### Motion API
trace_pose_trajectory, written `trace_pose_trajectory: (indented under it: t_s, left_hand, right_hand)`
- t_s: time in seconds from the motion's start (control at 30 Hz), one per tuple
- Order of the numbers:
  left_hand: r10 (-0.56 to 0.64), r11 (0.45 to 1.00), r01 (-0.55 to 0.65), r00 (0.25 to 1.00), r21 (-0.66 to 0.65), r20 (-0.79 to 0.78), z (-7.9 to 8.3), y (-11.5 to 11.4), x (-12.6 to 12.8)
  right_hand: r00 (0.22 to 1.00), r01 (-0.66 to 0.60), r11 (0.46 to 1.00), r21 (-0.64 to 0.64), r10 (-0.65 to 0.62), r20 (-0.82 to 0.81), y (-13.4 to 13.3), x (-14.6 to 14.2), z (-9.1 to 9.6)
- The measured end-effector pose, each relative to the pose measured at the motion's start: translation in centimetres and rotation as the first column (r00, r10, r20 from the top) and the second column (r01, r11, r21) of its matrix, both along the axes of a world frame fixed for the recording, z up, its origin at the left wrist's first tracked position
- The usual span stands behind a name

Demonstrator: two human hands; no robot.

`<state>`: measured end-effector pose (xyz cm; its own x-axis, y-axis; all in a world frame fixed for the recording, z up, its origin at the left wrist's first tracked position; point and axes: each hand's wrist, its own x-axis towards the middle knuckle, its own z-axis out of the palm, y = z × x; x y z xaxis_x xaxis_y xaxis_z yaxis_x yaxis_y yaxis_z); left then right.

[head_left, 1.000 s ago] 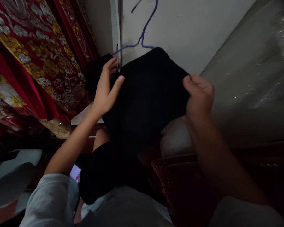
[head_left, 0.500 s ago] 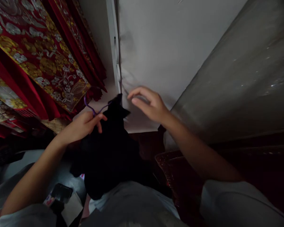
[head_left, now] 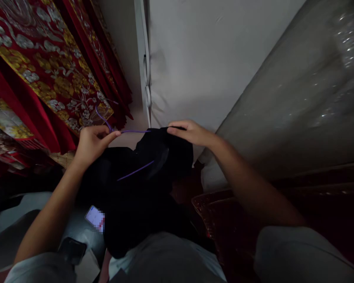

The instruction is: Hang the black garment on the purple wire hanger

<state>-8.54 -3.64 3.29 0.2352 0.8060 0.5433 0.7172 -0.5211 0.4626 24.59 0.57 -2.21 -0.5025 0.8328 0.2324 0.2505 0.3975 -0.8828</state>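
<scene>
We see that our two hands are apart from each other, each one closed on something. Our left hand [head_left: 93, 145] pinches the purple hanger [head_left: 135, 131] at its neck, between thumb and finger, and the hook stands out above this hand, in front of the red cloth [head_left: 65, 74]. Our right hand [head_left: 193, 133] grips the upper edge of the black garment [head_left: 178, 153], with the thumb on the near side. The garment is between our hands and hangs down before our body; one arm of the hanger runs to its upper edge, and a lower piece of purple wire shows across it. Because all is very dark there, we cannot tell where the garment ends below. The red cloth has gold and silver patterns and hangs at the left. Ahead is a white wall [head_left: 200, 59], and at the right is a shiny plastic sheet [head_left: 297, 102]. Near our left forearm, low down, lie a lit phone [head_left: 94, 217] and a dark phone [head_left: 72, 249].
</scene>
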Motion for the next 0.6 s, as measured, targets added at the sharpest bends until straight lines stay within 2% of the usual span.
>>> trace_pose_trajectory:
  t_s: [0.07, 0.13, 0.2, 0.3, 0.37, 0.43, 0.5, 0.6]
  left_hand:
    - [-0.062, 0.998, 0.062, 0.998, 0.011, -0.017, -0.8, 0.2, 1.2]
    - [-0.148, 0.989, 0.148, 0.988, 0.004, -0.055, -1.3, 0.1, 2.4]
    - [-0.192, 0.981, 0.194, 0.978, 0.010, -0.083, -1.4, -0.3, 3.2]
    - [-0.127, 0.987, 0.132, 0.990, 0.092, -0.056, -0.8, -0.6, 2.7]
    - [-0.066, 0.987, 0.068, 0.998, 0.142, -0.019, -0.2, -0.6, 1.7]
    - [-0.019, 0.987, 0.017, 1.000, 0.160, 0.009, 0.3, -0.3, 0.6]
    - [0.016, 0.987, -0.022, 0.999, 0.159, 0.041, 0.4, 0.1, -0.1]
    - [0.048, 0.987, -0.059, 0.996, 0.152, 0.078, 0.3, 0.8, -0.1]
  right_hand:
    - [0.986, -0.026, 0.991, 0.132, 0.004, 0.164, -0.9, -1.3, 0.9]
    - [0.959, -0.077, 0.974, 0.213, 0.015, 0.282, -2.0, -3.0, 1.6]
    - [0.948, -0.091, 0.958, 0.273, -0.001, 0.319, -3.0, -4.0, 2.3]
    - [0.954, 0.026, 0.945, 0.327, -0.121, 0.274, -3.3, -3.1, 3.3]
    - [0.957, 0.091, 0.961, 0.260, -0.157, 0.245, -2.8, -1.1, 3.5]
    - [0.973, 0.083, 0.990, 0.113, -0.105, 0.206, -1.8, 1.1, 3.0]
    - [0.994, 0.073, 0.997, -0.012, -0.072, 0.081, -0.8, 2.4, 2.1]
    - [0.970, 0.169, 0.984, -0.063, -0.177, -0.166, 0.0, 2.7, 1.1]
